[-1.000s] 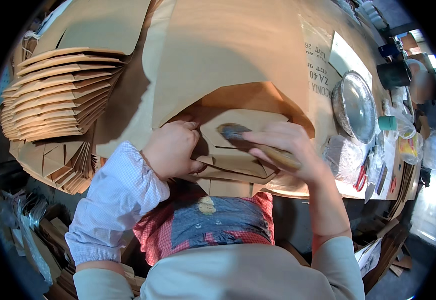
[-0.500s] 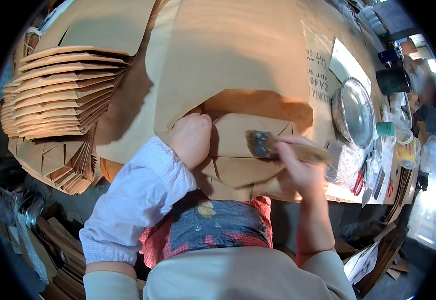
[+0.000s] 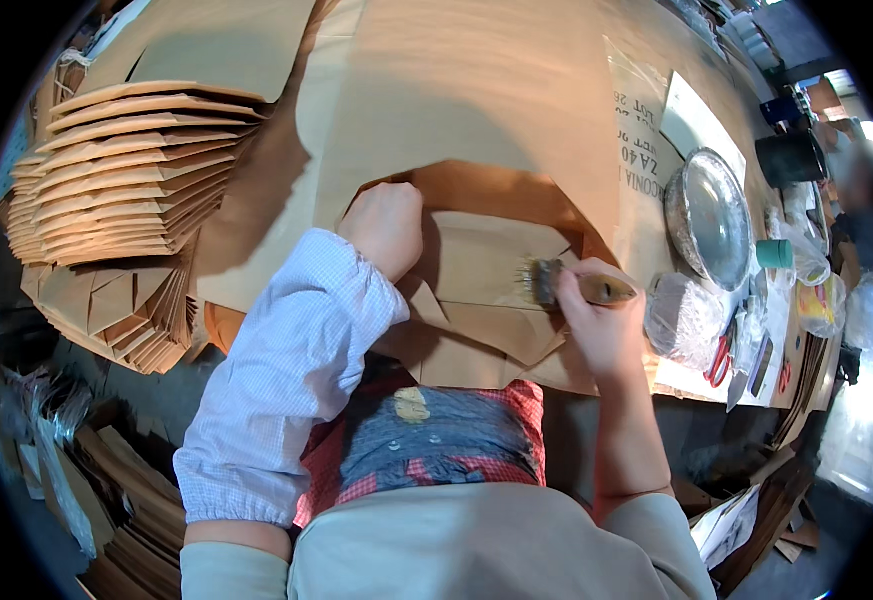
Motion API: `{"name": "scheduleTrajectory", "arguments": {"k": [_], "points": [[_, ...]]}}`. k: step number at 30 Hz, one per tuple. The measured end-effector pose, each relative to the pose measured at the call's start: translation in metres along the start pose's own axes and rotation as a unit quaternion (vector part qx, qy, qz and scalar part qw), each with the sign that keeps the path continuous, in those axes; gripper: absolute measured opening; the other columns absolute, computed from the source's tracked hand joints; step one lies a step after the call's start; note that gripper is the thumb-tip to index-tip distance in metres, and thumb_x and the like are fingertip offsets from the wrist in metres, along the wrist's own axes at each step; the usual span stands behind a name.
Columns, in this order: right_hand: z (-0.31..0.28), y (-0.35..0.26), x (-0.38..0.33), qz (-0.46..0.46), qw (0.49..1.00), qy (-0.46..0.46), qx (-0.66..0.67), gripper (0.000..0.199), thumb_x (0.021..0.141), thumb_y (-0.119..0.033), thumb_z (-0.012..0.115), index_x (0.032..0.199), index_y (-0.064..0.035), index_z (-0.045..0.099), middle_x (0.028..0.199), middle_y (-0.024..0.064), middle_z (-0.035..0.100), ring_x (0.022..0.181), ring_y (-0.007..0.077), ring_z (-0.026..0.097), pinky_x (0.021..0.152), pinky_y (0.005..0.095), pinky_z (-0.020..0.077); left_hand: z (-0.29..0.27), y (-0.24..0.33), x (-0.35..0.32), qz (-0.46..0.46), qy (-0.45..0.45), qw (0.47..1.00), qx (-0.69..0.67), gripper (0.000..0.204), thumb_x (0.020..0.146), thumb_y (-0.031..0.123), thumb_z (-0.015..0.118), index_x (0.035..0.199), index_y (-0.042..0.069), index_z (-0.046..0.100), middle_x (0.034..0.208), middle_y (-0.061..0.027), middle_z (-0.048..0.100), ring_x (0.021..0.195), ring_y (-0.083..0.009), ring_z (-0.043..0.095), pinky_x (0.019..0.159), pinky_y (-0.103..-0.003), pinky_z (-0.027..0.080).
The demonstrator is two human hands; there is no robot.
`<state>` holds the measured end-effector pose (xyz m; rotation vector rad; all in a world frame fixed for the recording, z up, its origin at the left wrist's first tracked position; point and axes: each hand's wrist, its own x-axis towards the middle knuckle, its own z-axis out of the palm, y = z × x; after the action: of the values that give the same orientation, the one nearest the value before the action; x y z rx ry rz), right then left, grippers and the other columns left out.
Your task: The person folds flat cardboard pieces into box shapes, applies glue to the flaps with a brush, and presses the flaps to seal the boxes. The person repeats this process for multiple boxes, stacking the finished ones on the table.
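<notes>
A brown kraft paper bag (image 3: 481, 250) lies before me with its near end spread open and its flaps folded out. My left hand (image 3: 386, 228) is closed on the bag's left edge, its fingertips partly hidden. In my right hand (image 3: 599, 322) is a paintbrush (image 3: 548, 282), gripped by its wooden handle. Its bristles point left, over the bag's folded panel; I cannot tell whether they touch the paper. The front flap (image 3: 496, 332) droops toward me at the table's near edge.
A fanned stack of folded paper bags (image 3: 136, 170) stands at the left. On the right are a round metal bowl (image 3: 718, 225), a clear plastic container (image 3: 678, 312), red-handled scissors (image 3: 720, 362) and a green-lidded jar (image 3: 773, 254). A person (image 3: 861, 185) appears blurred farther right.
My left hand has moved up slightly with the bag's edge, and the opening has changed shape. The brush has tilted in my right hand, its bristles now a little farther right.
</notes>
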<state>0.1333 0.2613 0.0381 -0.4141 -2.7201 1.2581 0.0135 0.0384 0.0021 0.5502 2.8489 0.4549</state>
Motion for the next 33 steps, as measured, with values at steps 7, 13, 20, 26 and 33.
{"name": "scheduleTrajectory", "arguments": {"k": [7, 13, 20, 26, 33], "points": [[-0.037, 0.002, 0.0, 0.047, 0.955, -0.012, 0.293, 0.024, 0.092, -0.02, 0.06, 0.103, -0.0004, 0.065, 0.085, 0.0062, 0.066, 0.073, 0.017, 0.062, 0.07, 0.0335, 0.0499, 0.001, 0.027, -0.013, 0.09, 0.05, 0.983, 0.154, 0.005, 0.071, 0.005, 0.063, 0.073, 0.004, 0.068, 0.076, -0.0107, 0.066, 0.081, -0.0266, 0.064, 0.071, -0.037, 0.053], [0.046, 0.072, 0.064, -0.023, 0.726, 0.064, 0.684, 0.034, 0.099, -0.029, 0.048, 0.116, -0.0023, 0.058, 0.099, 0.0095, 0.066, 0.102, 0.0204, 0.058, 0.108, 0.0399, 0.0334, 0.003, 0.049, -0.01, 0.083, 0.015, 0.977, 0.194, 0.006, 0.071, 0.006, 0.063, 0.071, 0.007, 0.069, 0.078, -0.0081, 0.066, 0.081, -0.0226, 0.063, 0.069, -0.035, 0.052], [0.079, 0.063, 0.06, 0.046, 0.555, -0.119, 0.822, 0.034, 0.1, -0.031, 0.044, 0.122, -0.0056, 0.05, 0.09, 0.0128, 0.068, 0.099, 0.026, 0.063, 0.105, 0.046, 0.0383, -0.025, 0.021, -0.039, 0.367, 0.285, 0.869, -0.17, 0.037, 0.092, 0.025, 0.056, 0.115, -0.003, 0.057, 0.11, -0.019, 0.059, 0.105, -0.0304, 0.059, 0.093, -0.039, 0.046], [0.081, 0.057, 0.061, 0.067, 0.545, -0.13, 0.825, 0.036, 0.1, -0.031, 0.043, 0.121, -0.0028, 0.05, 0.088, 0.0129, 0.067, 0.094, 0.0246, 0.064, 0.099, 0.0447, 0.0458, 0.032, -0.03, -0.041, 0.057, 0.106, 0.988, 0.1, 0.06, 0.094, 0.03, 0.045, 0.143, -0.002, 0.033, 0.148, -0.0183, 0.034, 0.14, -0.0308, 0.028, 0.114, -0.045, 0.019], [0.081, 0.062, 0.053, 0.094, 0.621, -0.134, 0.766, 0.038, 0.097, -0.029, 0.054, 0.123, -0.0019, 0.05, 0.086, 0.0096, 0.065, 0.087, 0.0178, 0.063, 0.084, 0.0344, 0.0526, 0.038, -0.016, -0.07, 0.166, 0.059, 0.982, 0.075, 0.064, 0.09, 0.031, 0.049, 0.142, -0.004, 0.034, 0.147, -0.0195, 0.035, 0.138, -0.0331, 0.031, 0.114, -0.045, 0.02]]}}
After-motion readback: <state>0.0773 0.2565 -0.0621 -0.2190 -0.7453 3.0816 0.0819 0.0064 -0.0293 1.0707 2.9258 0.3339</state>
